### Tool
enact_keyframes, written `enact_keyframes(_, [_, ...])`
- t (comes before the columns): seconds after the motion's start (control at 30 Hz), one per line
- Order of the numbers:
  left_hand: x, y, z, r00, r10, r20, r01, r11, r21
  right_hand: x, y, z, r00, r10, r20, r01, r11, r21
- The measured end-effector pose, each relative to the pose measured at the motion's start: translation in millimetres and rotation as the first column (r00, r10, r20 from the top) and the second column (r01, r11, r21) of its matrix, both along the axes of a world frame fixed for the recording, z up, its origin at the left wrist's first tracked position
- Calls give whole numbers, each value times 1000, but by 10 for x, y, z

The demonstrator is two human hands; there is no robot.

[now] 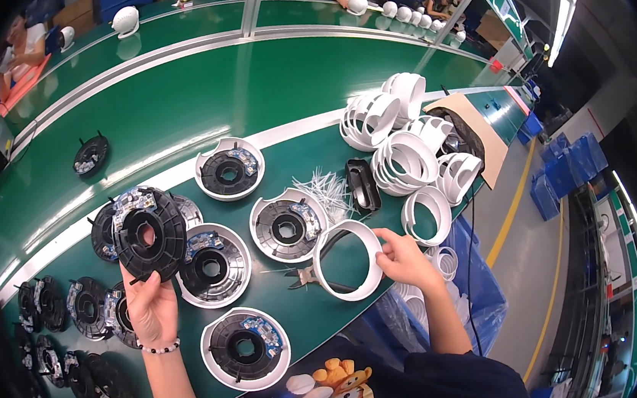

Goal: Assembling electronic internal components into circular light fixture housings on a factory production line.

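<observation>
My left hand (pixel 148 307), a beaded bracelet at its wrist, grips a round black plastic disc (pixel 165 242) with a circuit board along its upper edge. The disc is raised over the left side of the bench. In my right hand (pixel 407 263), thumb and fingers pinch the edge of a white plastic ring (pixel 369 282). Cutting pliers (pixel 304 277) lie partly behind this ring. Between the hands, white round shells with black discs and blue circuit boards inside rest on the bench: one upper (pixel 230 168), one middle (pixel 289 225), one left (pixel 214 266) and one near (pixel 246 348).
White rings (pixel 405 161) are piled at the right, beside a black tray (pixel 363 186) and loose white strips (pixel 323 192). More black discs (pixel 89 307) stand at the left. A blue-lined bin (pixel 478 291) adjoins the bench's right edge. Other people sit beyond the green conveyor (pixel 269 79).
</observation>
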State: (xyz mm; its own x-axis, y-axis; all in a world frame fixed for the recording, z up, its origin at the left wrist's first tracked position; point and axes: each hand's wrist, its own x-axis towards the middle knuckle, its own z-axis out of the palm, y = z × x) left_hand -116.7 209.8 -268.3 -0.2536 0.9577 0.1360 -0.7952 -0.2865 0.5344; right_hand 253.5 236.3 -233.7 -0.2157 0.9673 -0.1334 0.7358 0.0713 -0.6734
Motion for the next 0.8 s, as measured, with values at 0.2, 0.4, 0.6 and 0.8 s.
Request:
enact_keyframes(0.2, [25, 3, 18, 1000, -4, -8, 4, 1000, -3, -25, -22, -156, 986, 20, 164, -57, 974, 219])
enact_keyframes(0.4, [68, 18, 37, 1000, -2, -16, 2, 1000, -27, -176, -130, -86, 942, -273, 194, 178, 899, 401])
enact_keyframes(0.6, [107, 15, 79, 999, -6, -36, 5, 1000, -26, -295, -96, -105, 983, 53, 177, -98, 961, 258])
enact_keyframes(0.8, [113, -1, 83, 1000, -5, -26, 4, 1000, -27, -293, -75, -133, 984, 10, 176, -66, 946, 317])
